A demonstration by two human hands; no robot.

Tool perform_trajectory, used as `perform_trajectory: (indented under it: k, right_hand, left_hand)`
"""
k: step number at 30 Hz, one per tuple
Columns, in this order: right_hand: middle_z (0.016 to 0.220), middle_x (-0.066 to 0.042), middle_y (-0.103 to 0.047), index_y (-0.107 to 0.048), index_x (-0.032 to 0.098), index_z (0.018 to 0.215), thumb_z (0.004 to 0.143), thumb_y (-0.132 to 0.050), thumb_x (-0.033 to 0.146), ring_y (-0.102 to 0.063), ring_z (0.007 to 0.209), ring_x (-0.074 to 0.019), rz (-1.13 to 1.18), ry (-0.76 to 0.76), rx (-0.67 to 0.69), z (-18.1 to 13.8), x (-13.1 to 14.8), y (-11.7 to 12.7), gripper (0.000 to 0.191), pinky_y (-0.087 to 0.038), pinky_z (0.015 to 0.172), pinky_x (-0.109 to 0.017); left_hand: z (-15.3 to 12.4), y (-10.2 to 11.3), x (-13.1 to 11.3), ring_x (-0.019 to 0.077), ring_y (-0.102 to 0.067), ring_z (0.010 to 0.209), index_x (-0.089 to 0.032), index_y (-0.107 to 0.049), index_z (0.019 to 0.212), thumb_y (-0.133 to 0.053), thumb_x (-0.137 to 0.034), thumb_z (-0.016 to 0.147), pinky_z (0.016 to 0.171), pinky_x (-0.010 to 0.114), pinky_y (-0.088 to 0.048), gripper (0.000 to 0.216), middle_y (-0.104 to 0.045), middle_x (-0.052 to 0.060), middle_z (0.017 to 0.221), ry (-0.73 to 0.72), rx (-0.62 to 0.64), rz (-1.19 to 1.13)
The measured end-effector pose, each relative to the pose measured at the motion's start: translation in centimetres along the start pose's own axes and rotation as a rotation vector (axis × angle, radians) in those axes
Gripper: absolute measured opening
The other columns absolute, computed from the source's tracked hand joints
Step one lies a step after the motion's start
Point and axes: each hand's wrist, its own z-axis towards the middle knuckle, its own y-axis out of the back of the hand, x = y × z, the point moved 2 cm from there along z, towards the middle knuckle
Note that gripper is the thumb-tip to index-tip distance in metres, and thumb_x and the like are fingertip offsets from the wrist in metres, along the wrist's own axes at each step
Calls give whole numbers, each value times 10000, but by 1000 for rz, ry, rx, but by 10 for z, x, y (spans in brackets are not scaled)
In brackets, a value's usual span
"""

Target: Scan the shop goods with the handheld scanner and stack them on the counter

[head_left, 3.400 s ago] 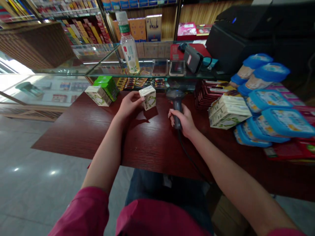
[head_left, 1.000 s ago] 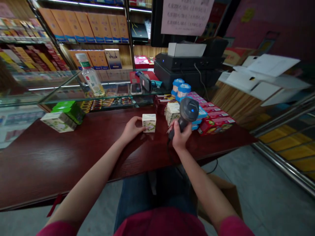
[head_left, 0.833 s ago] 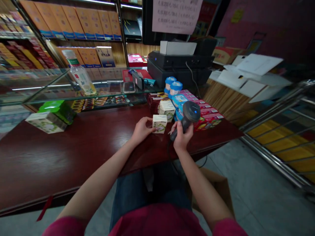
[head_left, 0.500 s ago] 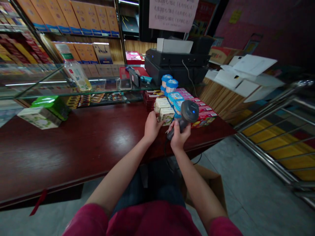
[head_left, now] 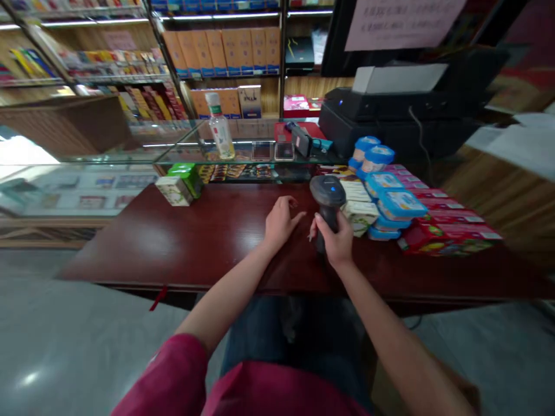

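My right hand (head_left: 339, 238) is wrapped around the handle of a dark grey barcode scanner (head_left: 328, 192), whose head shows a blue light. Something small and pale, too small to name, pokes out by its fingers. To the left, my left hand (head_left: 280, 222) rests at the dark red counter (head_left: 212, 231), thumb apart from the curved fingers, with nothing in it. White-and-green boxes (head_left: 361, 216) stand just behind the scanner, partly hidden by it. Beside them are stacked blue-lidded tubs (head_left: 401, 205) and rows of red-pink boxes (head_left: 451, 234).
At the counter's left stand a white box (head_left: 173, 190) and a green pack (head_left: 186, 176). A clear bottle (head_left: 221, 133) is on the glass display case (head_left: 247, 130). Black checkout equipment (head_left: 381, 121) stands behind the tubs. A brown carton (head_left: 65, 127) is at far left.
My left hand has come away from the white-and-green boxes, leftward over the counter. The scanner, in my right hand, is now in front of those boxes. The view has turned left.
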Motion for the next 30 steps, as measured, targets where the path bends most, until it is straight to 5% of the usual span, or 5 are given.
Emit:
perform_trajectory:
  k: [7,11,19,24,30]
  right_hand:
    - [587,84,-590,-598,218,947,718,-865,511,-548,439,-114,287,-354,253,38,-33,-93,458,-477,453,-256]
    - [689,81,-632,-613,209,1016,635,-907,357,-576,503,-103,376,-436,425,41,-42,-113,503,-514,505,-254]
    - [847,21,-731,-611,207,1135,745,-814,291,-581,490,-96,447,-436,528,35,-42,-108,448,-444,464,-244]
    - [869,0,-758,-594,194,1168,738,-810,290,-570,485,-90,451,-467,524,37,-48,-112,491,-426,461,-240]
    - [883,1,-761,-601,205,1179,742,-806,295,-569,480,-87,464,-449,531,36,-49,-113,490,-419,441,-230]
  left_hand:
    - [-3,188,144,362,-434,1460,-180,-515,1352,-748,-250,868,1230,519,-377,541,-505,203,1480,293,-594,495]
    - [-7,237,189,405,-322,1531,-140,-414,1482,-872,-298,764,1293,558,-260,867,-398,254,1570,381,-747,462]
    - [1,238,226,343,-509,1371,-148,-529,1352,-856,-195,704,1210,494,-413,728,-553,168,1358,549,-681,301]
    - [-8,229,204,319,-625,1195,-108,-609,1232,-879,-266,684,1104,468,-507,631,-613,167,1276,541,-582,245]
    - [0,173,170,272,-679,1166,-173,-619,1225,-840,-310,744,1093,437,-518,547,-703,117,1242,307,-295,-3]
